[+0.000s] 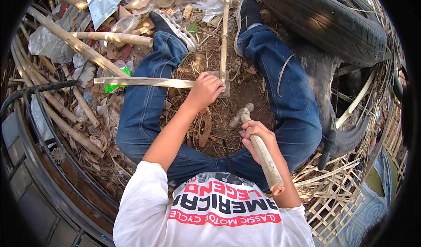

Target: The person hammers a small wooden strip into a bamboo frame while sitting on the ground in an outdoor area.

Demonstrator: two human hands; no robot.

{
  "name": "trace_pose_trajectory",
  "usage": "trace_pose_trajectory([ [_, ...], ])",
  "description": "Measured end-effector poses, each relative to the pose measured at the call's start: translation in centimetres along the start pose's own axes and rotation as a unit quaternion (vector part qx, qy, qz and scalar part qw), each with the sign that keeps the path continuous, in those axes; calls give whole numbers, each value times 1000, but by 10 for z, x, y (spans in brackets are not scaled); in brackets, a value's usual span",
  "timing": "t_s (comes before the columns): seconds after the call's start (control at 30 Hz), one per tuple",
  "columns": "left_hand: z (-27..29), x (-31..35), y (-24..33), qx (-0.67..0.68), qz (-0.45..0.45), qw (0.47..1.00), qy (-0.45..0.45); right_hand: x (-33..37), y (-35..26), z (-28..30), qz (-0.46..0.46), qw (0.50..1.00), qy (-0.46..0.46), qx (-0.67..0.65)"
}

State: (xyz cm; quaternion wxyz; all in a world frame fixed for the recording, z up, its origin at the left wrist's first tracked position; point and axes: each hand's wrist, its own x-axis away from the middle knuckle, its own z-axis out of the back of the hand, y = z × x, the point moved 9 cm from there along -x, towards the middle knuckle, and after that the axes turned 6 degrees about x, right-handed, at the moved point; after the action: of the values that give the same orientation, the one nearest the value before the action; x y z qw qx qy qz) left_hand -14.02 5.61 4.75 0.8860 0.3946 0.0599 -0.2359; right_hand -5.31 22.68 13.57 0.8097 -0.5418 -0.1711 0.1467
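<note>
Two flat bamboo strips meet at a corner between my legs. The lying bamboo strip runs left across my thigh. The other bamboo strip stretches away between my shoes. Under the corner is a small flat slab on the dirt. My left hand is closed on the end of the lying strip, its fingertips pinched together at the joint; whether a nail is between them is too small to tell. My right hand grips a hammer by its pale wooden handle. The hammer head hangs just over the dirt, apart from the strips.
A worn black tire leans at the far right beside a grey log. Bamboo poles, plastic scraps and a green wrapper litter the left. A black metal frame stands nearer left; a woven bamboo lattice lies at right.
</note>
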Motion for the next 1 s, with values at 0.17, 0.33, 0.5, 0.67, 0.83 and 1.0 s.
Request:
trace_pose_trajectory([
  [0.17, 0, 0, 5, 6, -15, 1000, 6, 3, 34, -57, -22, 988, -143, 51],
  [0.33, 3, 6, 6, 7, -25, 999, 27, 31, 58, -86, -76, 943, -305, 107],
  [0.5, 1, 2, 7, -27, -11, 1000, -2, 58, 69, -95, -125, 872, -463, 95],
  [0.67, -4, -3, 7, -36, -6, 999, -33, 64, 55, -80, -85, 856, -508, 41],
  [0.83, 2, -1, 6, -22, -4, 999, -24, 57, 63, -91, -227, 859, -458, 23],
  [1.0, -2, -3, 4, -4, -1, 1000, -26, 57, 64, -82, -312, 917, -202, 143],
])
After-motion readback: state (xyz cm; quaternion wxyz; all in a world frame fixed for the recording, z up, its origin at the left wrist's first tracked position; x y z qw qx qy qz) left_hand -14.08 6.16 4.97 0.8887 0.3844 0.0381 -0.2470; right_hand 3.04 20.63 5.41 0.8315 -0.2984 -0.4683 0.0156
